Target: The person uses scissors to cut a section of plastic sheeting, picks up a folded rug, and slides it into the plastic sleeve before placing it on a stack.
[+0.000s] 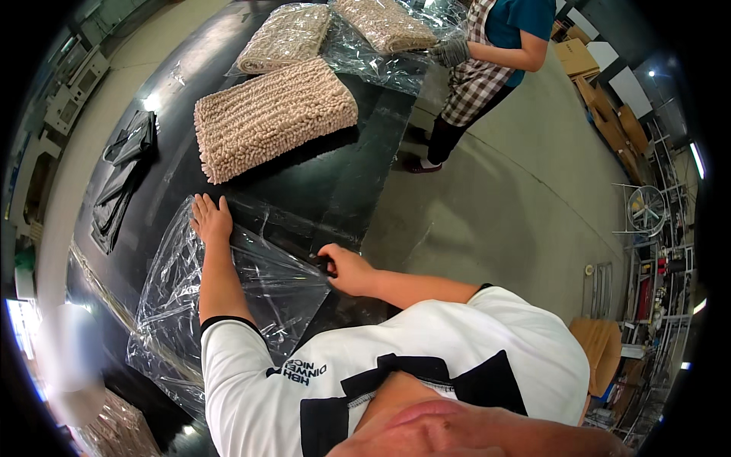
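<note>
My left hand (212, 219) lies flat with fingers stretched out on a sheet of clear plastic film (171, 286) spread over the black table. My right hand (346, 269) is closed around a small black tool (327, 264) at the right edge of the film. Its working end is too unclear to name. Just beyond my left hand is a folded beige chenille mat (276, 114), unwrapped and with nobody touching it.
Two more folded beige mats (285, 36) lie on clear film at the table's far end. A co-worker's gloved hand (451, 52) touches the right one. Folded black plastic (126, 179) lies at the left. Cardboard (609, 114), a fan (647, 211) and racks stand at the right.
</note>
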Demonstrator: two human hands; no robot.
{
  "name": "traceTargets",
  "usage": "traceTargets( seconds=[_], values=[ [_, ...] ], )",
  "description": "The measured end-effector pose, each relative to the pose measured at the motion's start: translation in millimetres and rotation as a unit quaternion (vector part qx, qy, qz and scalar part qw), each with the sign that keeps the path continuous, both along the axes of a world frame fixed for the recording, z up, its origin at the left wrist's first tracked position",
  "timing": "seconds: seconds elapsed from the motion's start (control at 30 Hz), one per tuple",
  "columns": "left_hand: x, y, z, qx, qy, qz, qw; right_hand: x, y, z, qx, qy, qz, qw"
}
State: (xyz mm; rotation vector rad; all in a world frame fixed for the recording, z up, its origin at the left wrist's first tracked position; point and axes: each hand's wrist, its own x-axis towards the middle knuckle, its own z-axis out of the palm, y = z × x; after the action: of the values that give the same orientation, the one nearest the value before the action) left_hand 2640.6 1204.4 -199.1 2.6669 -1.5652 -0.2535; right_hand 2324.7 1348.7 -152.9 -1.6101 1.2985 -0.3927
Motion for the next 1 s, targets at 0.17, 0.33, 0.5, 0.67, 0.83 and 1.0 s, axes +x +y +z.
traceTargets(
  seconds=[0.17, 0.33, 0.5, 0.67, 0.83, 1.0],
  values=[
    [7, -10, 11, 0.007, 0.029, 0.022, 0.999, -4, -6, -21, -0.01, -0.018, -0.101, 0.995],
    [14, 35, 30, -0.321, 0.004, -0.098, 0.942, -7, -10, -54, -0.068, -0.084, -0.098, 0.989],
    [-125, 205, 111, -0.006, 0.708, -0.078, 0.702, -44, -3, -22, 0.013, -0.102, -0.09, 0.991],
    [-239, 296, 69, 0.108, 0.893, 0.18, 0.398, -67, 16, 23, 0.058, -0.179, -0.065, 0.98],
    [-275, 271, 23, -0.155, 0.917, 0.299, 0.214, -109, 32, 35, 0.001, -0.188, -0.051, 0.981],
    [-287, 264, 26, -0.185, 0.888, 0.323, 0.27, -168, 60, 72, 0.059, -0.082, -0.007, 0.995]
  ],
)
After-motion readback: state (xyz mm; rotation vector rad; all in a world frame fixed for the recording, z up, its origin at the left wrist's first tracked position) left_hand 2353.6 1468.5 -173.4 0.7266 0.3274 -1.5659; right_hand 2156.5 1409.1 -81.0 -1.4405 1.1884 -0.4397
